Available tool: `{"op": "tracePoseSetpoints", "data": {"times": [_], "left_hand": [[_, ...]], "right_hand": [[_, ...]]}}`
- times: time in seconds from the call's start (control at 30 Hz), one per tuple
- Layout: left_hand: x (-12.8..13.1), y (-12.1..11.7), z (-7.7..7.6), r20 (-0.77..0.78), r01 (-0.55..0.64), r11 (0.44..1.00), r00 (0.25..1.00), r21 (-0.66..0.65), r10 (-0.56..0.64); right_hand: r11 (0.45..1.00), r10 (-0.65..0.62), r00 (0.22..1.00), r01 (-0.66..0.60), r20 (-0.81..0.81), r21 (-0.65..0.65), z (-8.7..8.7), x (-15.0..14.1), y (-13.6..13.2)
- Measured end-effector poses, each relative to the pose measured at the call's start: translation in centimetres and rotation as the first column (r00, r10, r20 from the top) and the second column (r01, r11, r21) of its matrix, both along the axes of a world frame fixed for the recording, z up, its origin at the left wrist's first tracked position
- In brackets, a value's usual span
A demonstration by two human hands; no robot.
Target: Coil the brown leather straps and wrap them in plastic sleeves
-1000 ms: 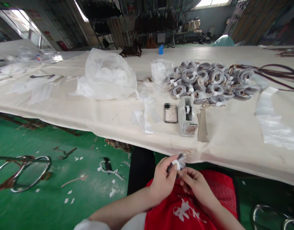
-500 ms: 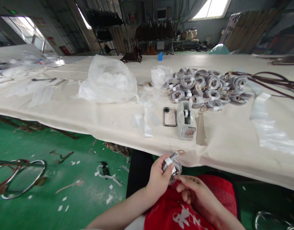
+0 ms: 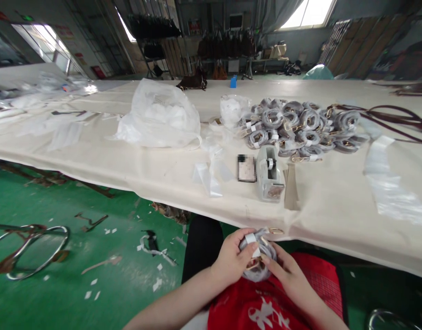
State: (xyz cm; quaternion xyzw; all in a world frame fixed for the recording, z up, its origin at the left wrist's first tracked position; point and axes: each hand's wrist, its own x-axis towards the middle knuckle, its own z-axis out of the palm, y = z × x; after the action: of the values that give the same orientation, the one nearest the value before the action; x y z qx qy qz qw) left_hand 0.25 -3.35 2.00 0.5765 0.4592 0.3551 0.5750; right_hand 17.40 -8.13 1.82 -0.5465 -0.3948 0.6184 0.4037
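Observation:
Over my lap, at the table's front edge, I hold a coiled strap point(image 3: 259, 273) wrapped in clear plastic, with a white band round one side and a gold clasp sticking out at the top. My left hand point(image 3: 233, 256) is closed on the coil's left side, its thumb on the white band. On the right side, my right hand point(image 3: 285, 268) grips the same coil with thumb and fingers. On the table beyond stands a tape dispenser point(image 3: 271, 190). A pile of similar coiled straps point(image 3: 309, 120) lies behind it.
Left on the table point(image 3: 163, 178) sits a clear plastic bag point(image 3: 142, 107) of white pieces, near a smaller bag point(image 3: 230, 110). Grey strips point(image 3: 291, 188) lie beside the dispenser. Plastic film point(image 3: 386, 183) and dark straps point(image 3: 397, 114) are at right. Scraps litter the green floor point(image 3: 124, 266).
My right hand has moved up from below the coil and now grips its right side. The coil has turned in my hands and shows more of its round face.

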Motion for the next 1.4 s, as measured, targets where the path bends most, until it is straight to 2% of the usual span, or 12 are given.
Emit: {"op": "tracePoseSetpoints", "data": {"times": [0.1,0.23,0.4,0.5,0.63,0.77,0.8,0.87,0.93,1.0,1.23,1.4], "left_hand": [[-0.7,1.0,-0.2,-0.21,0.144,0.97,0.972,0.195,-0.102],[-1.2,1.9,-0.4,-0.441,0.344,0.901,0.874,0.266,-0.203],[-0.7,1.5,-0.6,-0.706,0.423,0.853,0.701,0.304,-0.096],[-0.5,0.9,-1.1,-0.752,0.433,0.802,0.658,0.412,0.031],[-1.6,0.5,-1.4,-0.671,0.445,0.62,0.719,0.646,0.183],[-3.0,0.0,-0.4,-0.551,0.469,0.391,0.825,0.792,0.126],[-3.3,-0.2,-0.1,-0.537,0.474,0.385,0.841,0.792,0.068],[-3.4,-0.6,0.3,-0.527,0.499,0.444,0.847,0.744,-0.068],[-3.3,-0.9,0.4,-0.54,0.554,0.505,0.82,0.662,-0.192],[-3.1,-1.0,0.2,-0.572,0.609,0.513,0.781,0.605,-0.252],[-2.5,-0.9,-1.0,-0.647,0.647,0.28,0.755,0.709,-0.107],[-1.7,-0.9,-2.1,-0.565,0.557,0.282,0.823,0.781,-0.059]], "right_hand": [[0.997,-0.002,0.99,-0.008,0.14,0.071,-0.4,0.0,-0.3],[0.992,0.018,0.951,-0.057,0.309,0.115,-0.3,-0.2,-0.5],[0.98,-0.018,0.903,-0.07,0.429,0.188,0.1,-0.5,-0.6],[0.972,-0.018,0.895,-0.087,0.445,0.216,-0.1,-0.3,-1.2],[0.99,-0.062,0.928,0.01,0.367,0.144,-0.3,1.0,-2.6],[0.996,0.062,0.998,-0.062,0.001,-0.07,0.9,2.3,-2.6],[0.992,0.082,0.992,-0.091,-0.1,-0.088,1.4,2.5,-2.2],[0.99,0.061,0.983,-0.082,-0.175,-0.115,2.3,2.5,-1.3],[0.987,0.084,0.988,-0.101,-0.132,-0.123,3.1,2.3,-0.4],[0.978,0.167,0.983,-0.174,-0.073,-0.111,3.5,2.0,0.5],[0.973,0.225,0.967,-0.218,0.12,-0.072,3.1,1.3,1.1],[0.981,0.192,0.934,-0.185,0.302,-0.053,2.0,1.4,0.6]]}}
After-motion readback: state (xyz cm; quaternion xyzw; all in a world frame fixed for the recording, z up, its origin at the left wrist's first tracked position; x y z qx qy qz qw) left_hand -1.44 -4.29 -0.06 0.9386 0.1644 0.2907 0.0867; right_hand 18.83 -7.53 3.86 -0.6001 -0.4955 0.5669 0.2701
